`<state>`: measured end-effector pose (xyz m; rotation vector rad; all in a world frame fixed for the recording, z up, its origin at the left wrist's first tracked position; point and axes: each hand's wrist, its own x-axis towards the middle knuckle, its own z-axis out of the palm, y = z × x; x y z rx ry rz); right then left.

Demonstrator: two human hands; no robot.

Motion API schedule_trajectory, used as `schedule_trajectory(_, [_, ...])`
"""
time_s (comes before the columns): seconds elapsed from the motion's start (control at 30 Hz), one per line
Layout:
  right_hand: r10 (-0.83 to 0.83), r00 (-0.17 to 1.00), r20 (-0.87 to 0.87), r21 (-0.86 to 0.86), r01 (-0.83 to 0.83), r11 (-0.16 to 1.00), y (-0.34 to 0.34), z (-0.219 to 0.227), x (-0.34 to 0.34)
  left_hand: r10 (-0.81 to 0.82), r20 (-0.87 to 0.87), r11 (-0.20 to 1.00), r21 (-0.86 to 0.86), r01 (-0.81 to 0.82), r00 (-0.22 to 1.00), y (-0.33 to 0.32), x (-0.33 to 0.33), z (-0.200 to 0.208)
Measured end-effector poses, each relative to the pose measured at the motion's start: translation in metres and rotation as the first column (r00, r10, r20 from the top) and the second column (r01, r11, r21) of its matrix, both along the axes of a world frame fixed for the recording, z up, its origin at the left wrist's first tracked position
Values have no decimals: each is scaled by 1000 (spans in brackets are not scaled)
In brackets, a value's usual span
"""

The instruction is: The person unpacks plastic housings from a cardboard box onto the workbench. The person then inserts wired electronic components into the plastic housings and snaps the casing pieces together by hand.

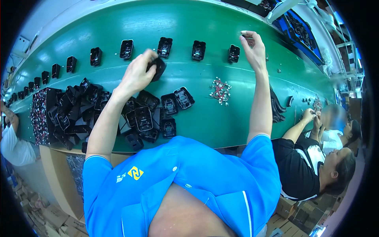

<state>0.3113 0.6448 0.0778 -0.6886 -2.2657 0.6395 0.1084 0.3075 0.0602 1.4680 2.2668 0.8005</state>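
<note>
My left hand is closed round a black plastic housing, lifted above the green worktop. Farther right, my right hand is raised with thumb and fingers pinched together. A small dark bit shows at its fingertips, too small to name. Just left of that hand stands an open black housing, the last at the right of a spaced row. Other housings of the row include one with its inside showing and one behind my left hand. Between my forearms lies a small heap of red-and-white wired parts.
A large pile of black housings lies at the left, beside a box of small wired parts. More loose housings lie near my left forearm. Curved black strips lie right of my right forearm. Co-workers sit at the right.
</note>
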Motion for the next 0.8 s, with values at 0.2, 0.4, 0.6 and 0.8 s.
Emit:
schedule_trajectory(0.2, [301, 887, -352, -220, -391, 894, -141, 28, -22, -145, 900, 817, 343, -463, 410, -13, 25, 17])
schedule_trajectory(0.4, [588, 664, -463, -36, -676, 736, -236, 21, -43, -402, 879, 702, 115, -703, -258, -30, 36, -3])
schedule_trajectory(0.6, [728, 640, -246, 138, -720, 680, -285, -10, -45, -468, 806, 649, 35, -760, -363, -38, 37, -11])
schedule_trajectory(0.8, [713, 610, -345, -18, -764, 645, -276, -12, -54, -304, 947, 584, 96, -806, -107, -40, 49, -4])
